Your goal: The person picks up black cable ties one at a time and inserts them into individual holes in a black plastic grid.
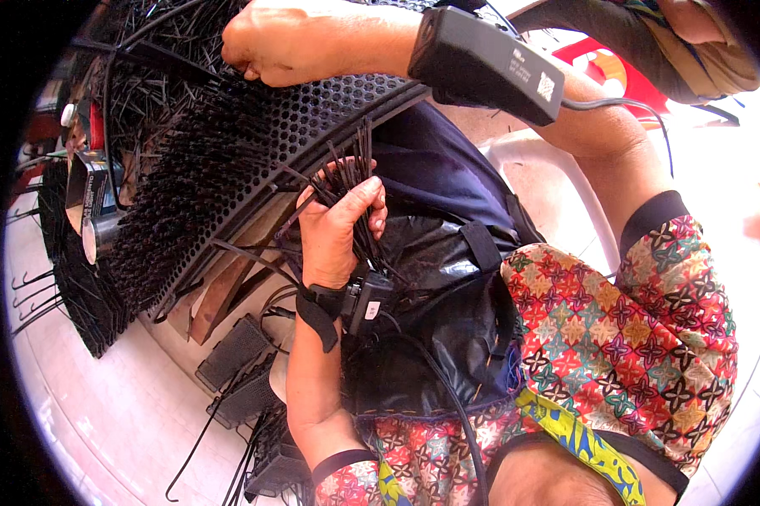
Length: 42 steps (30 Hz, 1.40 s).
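Remotely, I see the left hand (344, 218) closed round thin black strips (363, 153), just beside the perforated black board (317, 108), the right hand (260, 46) curled above it, whether gripping anything I cannot tell.

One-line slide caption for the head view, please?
Left hand holding a bunch of thin black strips, right hand near a black panel with hexagonal holes.

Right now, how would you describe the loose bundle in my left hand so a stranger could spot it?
Find the big black perforated board, partly covered with projecting dark strips. Beside its lower edge, look for the left hand, with a black strap at the wrist. The bundle is the splayed bunch of thin black strips gathered in that hand, unlike those set on the board.
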Each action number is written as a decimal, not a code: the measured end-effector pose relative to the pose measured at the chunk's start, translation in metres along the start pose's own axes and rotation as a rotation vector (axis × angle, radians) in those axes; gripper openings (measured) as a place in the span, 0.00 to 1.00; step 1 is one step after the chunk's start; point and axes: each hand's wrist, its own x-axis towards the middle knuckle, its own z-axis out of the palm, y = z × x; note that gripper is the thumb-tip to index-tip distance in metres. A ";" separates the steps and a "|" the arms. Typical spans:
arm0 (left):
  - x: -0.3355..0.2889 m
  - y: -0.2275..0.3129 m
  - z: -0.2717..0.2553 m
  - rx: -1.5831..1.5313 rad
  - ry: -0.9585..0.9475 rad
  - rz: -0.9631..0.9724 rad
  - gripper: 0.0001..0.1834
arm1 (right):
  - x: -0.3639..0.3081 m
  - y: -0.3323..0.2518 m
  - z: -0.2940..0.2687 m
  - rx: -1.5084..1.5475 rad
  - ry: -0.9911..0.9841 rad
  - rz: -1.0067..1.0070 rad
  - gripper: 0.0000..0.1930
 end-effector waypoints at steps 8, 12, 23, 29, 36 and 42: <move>0.002 0.006 0.009 0.008 0.019 -0.026 0.06 | -0.035 -0.020 -0.015 -0.002 0.118 -0.202 0.12; 0.003 0.000 -0.001 0.073 0.016 -0.036 0.06 | -0.047 -0.051 -0.032 0.392 -0.286 0.069 0.28; -0.002 0.007 0.006 0.172 0.016 0.145 0.06 | -0.064 -0.061 -0.027 0.416 -0.219 -0.070 0.24; -0.001 0.011 0.017 0.250 -0.005 0.037 0.05 | -0.065 -0.046 -0.014 0.730 -0.120 0.240 0.11; -0.003 0.008 0.011 0.119 0.056 0.014 0.06 | -0.054 -0.024 -0.018 0.759 0.332 0.473 0.06; -0.001 0.006 0.010 0.075 0.051 0.012 0.06 | -0.035 -0.010 -0.006 0.507 0.642 0.168 0.06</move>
